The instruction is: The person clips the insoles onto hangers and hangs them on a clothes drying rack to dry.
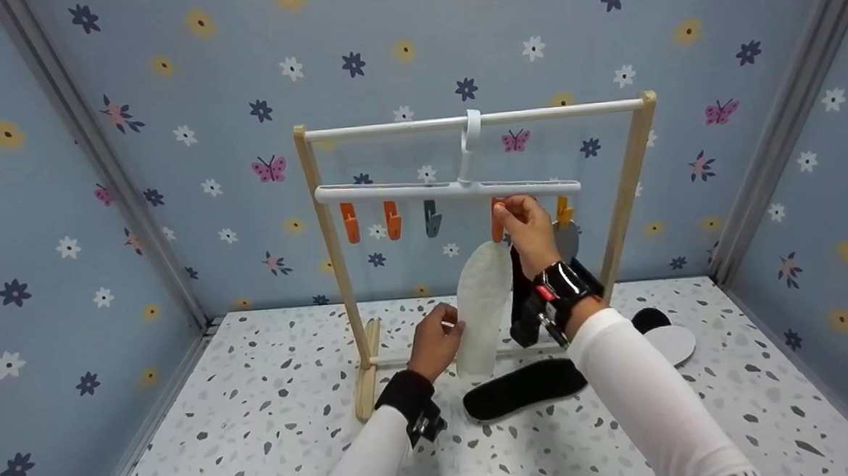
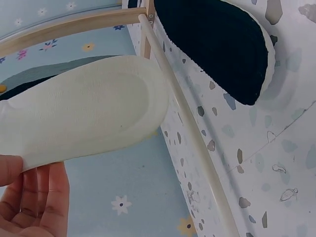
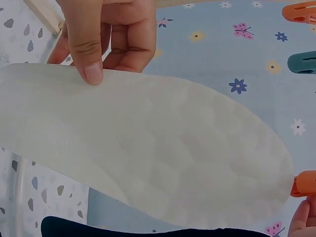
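Observation:
A white insole (image 1: 483, 307) hangs upright below the hanger's bar, its rounded top at an orange clothespin (image 1: 497, 221). My right hand (image 1: 531, 234) pinches that clothespin between thumb and fingers. Lower down, my left hand (image 1: 435, 342) holds the insole's left edge; in the right wrist view its thumb (image 3: 93, 71) lies on the insole's face, fingers behind. The left wrist view shows the insole's smooth side (image 2: 98, 103). Whether the clothespin's jaws bite the insole's edge, I cannot tell. The white hanger (image 1: 392, 192) hooks over the rod of a wooden rack (image 1: 339, 271).
Two more orange clothespins (image 1: 392, 221) and a dark green clothespin (image 1: 432, 219) hang at left. A yellow clothespin (image 1: 563, 210) at right holds a grey insole (image 1: 568, 240), partly hidden. A black insole (image 1: 525, 388) lies on the speckled table, with a white-and-black pair (image 1: 670, 344) farther right.

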Action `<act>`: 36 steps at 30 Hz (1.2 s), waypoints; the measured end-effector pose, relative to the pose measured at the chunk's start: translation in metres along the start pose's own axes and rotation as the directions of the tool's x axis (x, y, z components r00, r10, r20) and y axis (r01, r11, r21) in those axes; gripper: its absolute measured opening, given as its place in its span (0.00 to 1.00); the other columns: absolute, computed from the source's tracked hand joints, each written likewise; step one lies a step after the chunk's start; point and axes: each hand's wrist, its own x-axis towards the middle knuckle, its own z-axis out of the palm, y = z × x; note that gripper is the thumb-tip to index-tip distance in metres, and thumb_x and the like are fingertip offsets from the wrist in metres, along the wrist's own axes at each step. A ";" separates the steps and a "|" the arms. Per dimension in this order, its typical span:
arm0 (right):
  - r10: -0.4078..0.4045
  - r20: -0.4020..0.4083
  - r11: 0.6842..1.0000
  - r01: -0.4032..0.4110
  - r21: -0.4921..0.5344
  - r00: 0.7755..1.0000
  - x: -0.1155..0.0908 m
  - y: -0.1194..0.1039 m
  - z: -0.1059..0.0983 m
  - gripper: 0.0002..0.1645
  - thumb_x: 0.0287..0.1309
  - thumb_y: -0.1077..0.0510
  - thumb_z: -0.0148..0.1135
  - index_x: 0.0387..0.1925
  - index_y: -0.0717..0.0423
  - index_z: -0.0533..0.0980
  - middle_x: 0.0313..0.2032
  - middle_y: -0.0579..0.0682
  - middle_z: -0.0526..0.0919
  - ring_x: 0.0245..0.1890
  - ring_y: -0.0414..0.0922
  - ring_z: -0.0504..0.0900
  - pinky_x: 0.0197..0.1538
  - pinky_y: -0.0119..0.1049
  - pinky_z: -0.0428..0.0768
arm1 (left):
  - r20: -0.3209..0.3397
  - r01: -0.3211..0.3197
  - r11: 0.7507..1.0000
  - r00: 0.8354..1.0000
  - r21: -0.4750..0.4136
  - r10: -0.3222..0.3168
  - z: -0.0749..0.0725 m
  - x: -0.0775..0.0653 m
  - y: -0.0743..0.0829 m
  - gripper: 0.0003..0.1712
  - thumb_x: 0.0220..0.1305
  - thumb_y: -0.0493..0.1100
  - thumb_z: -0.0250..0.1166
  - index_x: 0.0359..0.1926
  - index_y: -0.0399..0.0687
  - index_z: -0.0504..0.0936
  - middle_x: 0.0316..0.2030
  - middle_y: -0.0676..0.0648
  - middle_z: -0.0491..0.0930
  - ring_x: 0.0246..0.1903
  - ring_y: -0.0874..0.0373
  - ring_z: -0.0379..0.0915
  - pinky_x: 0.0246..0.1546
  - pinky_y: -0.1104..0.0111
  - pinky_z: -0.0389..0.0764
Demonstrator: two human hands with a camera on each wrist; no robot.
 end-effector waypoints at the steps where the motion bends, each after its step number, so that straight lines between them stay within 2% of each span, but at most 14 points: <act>1: 0.003 -0.003 1.000 -0.003 -0.003 1.000 0.000 0.000 0.000 0.07 0.64 0.61 0.56 0.40 0.62 0.71 0.34 0.44 0.73 0.38 0.40 0.71 0.45 0.31 0.68 | 0.002 0.005 1.000 1.000 -0.002 -0.005 0.000 0.000 0.000 0.02 0.63 0.34 0.58 0.37 0.40 0.75 0.36 0.42 0.79 0.33 0.53 0.77 0.36 0.65 0.78; 7: 0.019 -0.007 1.000 -0.019 -0.021 1.000 -0.001 -0.002 0.000 0.07 0.64 0.60 0.56 0.40 0.61 0.71 0.35 0.45 0.74 0.40 0.41 0.71 0.48 0.35 0.68 | 0.013 0.008 1.000 1.000 -0.019 -0.008 0.000 0.001 0.003 0.03 0.63 0.35 0.58 0.38 0.40 0.75 0.36 0.42 0.79 0.33 0.54 0.77 0.36 0.64 0.78; 15: 0.026 -0.017 1.000 -0.026 0.003 1.000 -0.004 -0.002 0.001 0.06 0.64 0.61 0.56 0.38 0.61 0.72 0.33 0.44 0.74 0.39 0.41 0.72 0.44 0.30 0.69 | 0.048 0.060 0.997 0.997 -0.052 -0.058 0.001 0.005 0.011 0.03 0.65 0.36 0.57 0.39 0.41 0.75 0.38 0.43 0.78 0.34 0.55 0.77 0.36 0.66 0.77; 20: 0.006 -0.015 0.999 -0.006 -0.032 1.000 -0.003 0.000 0.000 0.07 0.64 0.59 0.57 0.39 0.61 0.72 0.32 0.43 0.75 0.38 0.40 0.73 0.45 0.30 0.68 | 0.042 0.084 0.994 0.996 -0.073 -0.081 0.004 0.010 0.017 0.05 0.65 0.37 0.57 0.40 0.40 0.75 0.39 0.42 0.78 0.34 0.56 0.77 0.35 0.68 0.78; 27: -0.007 0.021 0.997 0.009 -0.079 1.000 -0.004 0.002 -0.001 0.10 0.64 0.57 0.57 0.42 0.61 0.72 0.37 0.45 0.75 0.43 0.42 0.73 0.49 0.32 0.68 | 0.034 0.103 0.991 0.994 -0.083 -0.100 0.005 0.011 0.017 0.06 0.64 0.36 0.58 0.41 0.39 0.76 0.39 0.42 0.79 0.33 0.57 0.76 0.33 0.69 0.78; 36: -0.048 0.078 0.998 0.051 -0.036 0.996 -0.002 0.004 -0.004 0.11 0.63 0.61 0.57 0.44 0.64 0.72 0.36 0.44 0.75 0.39 0.38 0.73 0.46 0.31 0.70 | 0.032 0.094 0.990 0.995 -0.104 -0.091 0.005 0.012 0.016 0.04 0.64 0.35 0.58 0.39 0.39 0.75 0.39 0.42 0.79 0.32 0.57 0.76 0.32 0.69 0.79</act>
